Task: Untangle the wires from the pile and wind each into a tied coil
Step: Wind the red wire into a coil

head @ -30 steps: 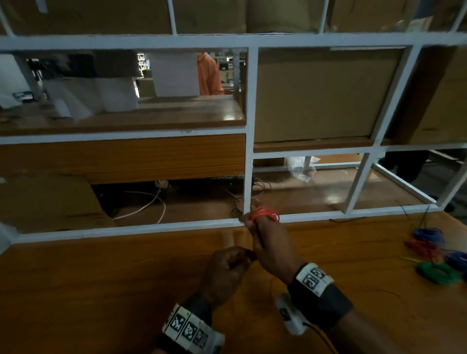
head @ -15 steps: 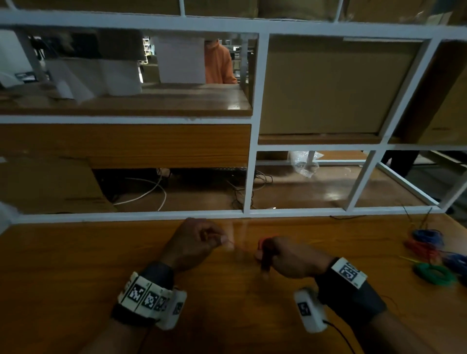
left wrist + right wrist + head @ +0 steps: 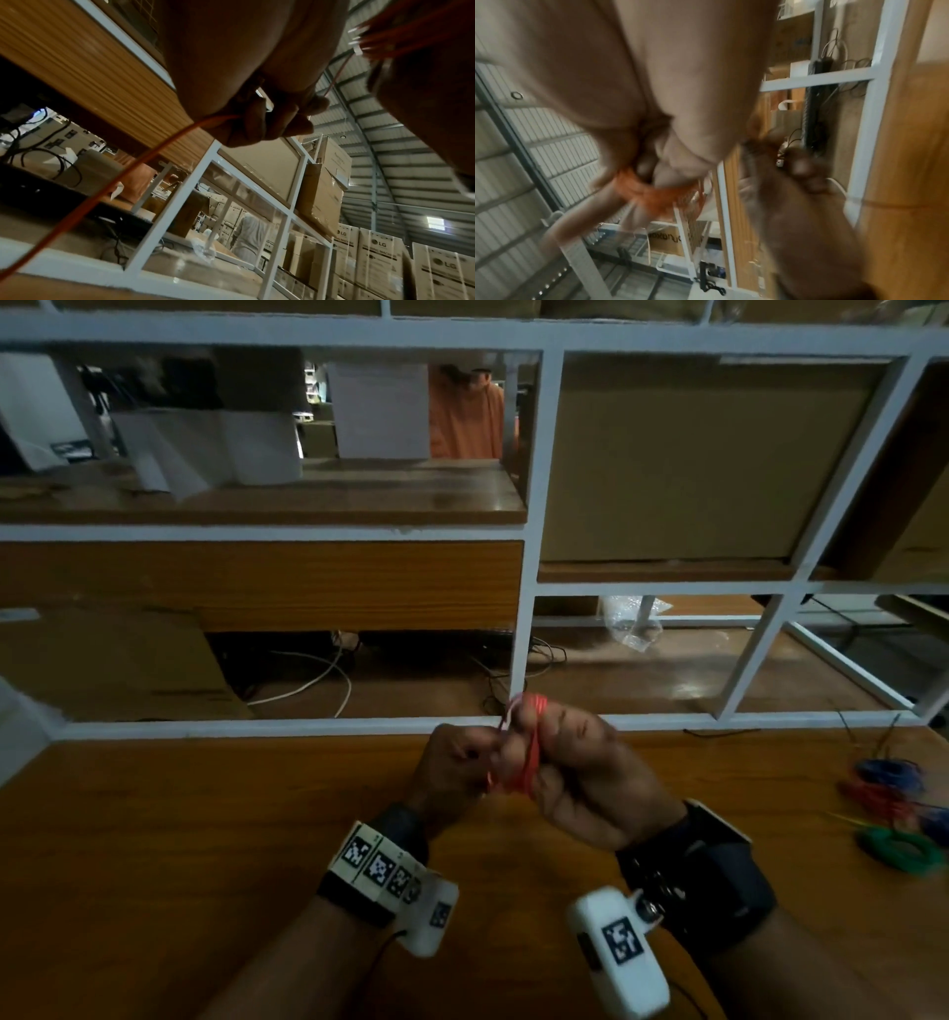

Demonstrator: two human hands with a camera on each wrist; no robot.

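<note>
Red-orange coil (image 3: 529, 752): wrapped as a band of loops around the fingers (image 3: 575, 729) of the right hand (image 3: 590, 778), held up above the tabletop (image 3: 205, 839) near its far edge, in front of the white frame (image 3: 518, 629)
Coil axis: the loops run roughly up and down in the head view — top near the fingertips, bottom toward the palm
Right hand: curled, the loops held round them; the wrist view is too blurred to tell one finger from another
Left hand (image 3: 452, 773): just beside the coil on its left, thumb and fingers (image 3: 267, 121) pinching the free tail of wire (image 3: 107, 186)
Tail: leaves the pinch on one side and hangs down toward the tabletop; on the other a thin strand runs across the short gap to the coil
Key relation: the coil lies directly right of the left hand's pinch — that hand is the one placed to lead the tail round the bundle; my reading is that the tying wrap is under way
Finished coils (image 3: 898, 845): blue, red and green, lying well apart at the right edge of the tabletop
</note>
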